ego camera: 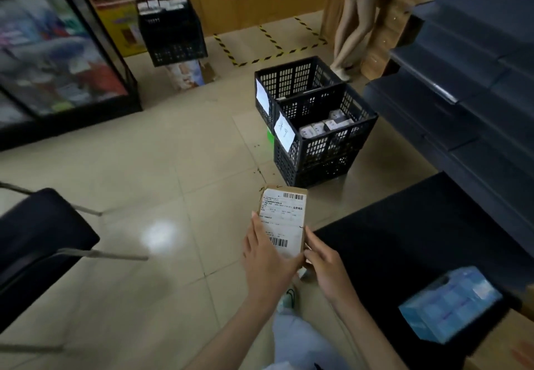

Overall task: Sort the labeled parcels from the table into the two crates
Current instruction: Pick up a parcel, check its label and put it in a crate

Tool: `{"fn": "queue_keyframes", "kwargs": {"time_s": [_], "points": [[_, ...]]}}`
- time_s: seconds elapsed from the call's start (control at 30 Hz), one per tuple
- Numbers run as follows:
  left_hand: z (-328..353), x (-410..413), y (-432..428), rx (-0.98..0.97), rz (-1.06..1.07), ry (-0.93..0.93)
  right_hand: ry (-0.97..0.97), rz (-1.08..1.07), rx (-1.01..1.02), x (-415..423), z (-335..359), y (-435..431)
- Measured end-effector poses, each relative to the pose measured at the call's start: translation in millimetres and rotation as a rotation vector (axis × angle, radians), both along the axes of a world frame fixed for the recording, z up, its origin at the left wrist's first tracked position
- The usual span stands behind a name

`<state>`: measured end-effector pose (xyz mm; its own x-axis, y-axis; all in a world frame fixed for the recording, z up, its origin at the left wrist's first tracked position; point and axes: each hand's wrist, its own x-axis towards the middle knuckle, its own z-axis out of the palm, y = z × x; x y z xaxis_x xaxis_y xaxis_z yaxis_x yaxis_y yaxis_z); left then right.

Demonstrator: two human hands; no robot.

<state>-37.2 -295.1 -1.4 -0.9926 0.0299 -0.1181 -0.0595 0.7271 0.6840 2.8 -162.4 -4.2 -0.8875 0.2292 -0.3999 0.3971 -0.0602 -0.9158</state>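
Cardboard parcel [284, 216], label up, is held at its lower sides by your left grip [268, 257] and right grip [323, 265]; the nearer black crate [323, 150] stands beyond them.

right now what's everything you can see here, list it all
parcel: one, brown with white label, held above the floor
near crate: one, black with paper sign, floor right of centre
far crate: one, black with paper sign, just behind the near crate
boxes: several, whitish, inside the near crate
third crate: one, black, far back on the left, packages inside
table: one, black, right
blue box: one, blue, on the table
chair: one, black, left
glass cabinet: one, black frame, upper left
another person: one, standing, top right
left hand: grips the parcel's left side
right hand: holds the parcel's right edge
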Motion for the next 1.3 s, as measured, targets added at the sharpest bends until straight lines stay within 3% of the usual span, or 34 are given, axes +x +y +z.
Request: {"fn": "queue_keyframes", "kwargs": {"time_s": [0.3, 0.5, 0.57, 0.7, 0.8, 1.03, 1.3], "points": [[18, -168, 12, -0.096, 0.091, 0.055, 0.063, 0.111, -0.084, -182, 5, 19], [11, -270, -12, -0.101, 0.178, 0.059, 0.055, 0.213, 0.01, -292, 5, 17], [5, -307, -21, -0.111, 0.182, 0.056, 0.036, 0.227, 0.205, -332, 1, 19], [-6, -396, -41, -0.133, 0.159, 0.042, -0.031, 0.335, 0.856, -414, -6, 34], [-7, -472, -56, -0.133, 0.115, 0.022, 0.0, 0.289, 1.098, -475, -7, 44], [-1, -631, -58, -0.138, -0.008, 0.015, -0.035, 0.175, 1.237, -588, 4, 75], [-12, -798, 3, -0.18, -0.195, 0.01, -0.136, 0.066, 1.262, -712, -15, 125]]}}
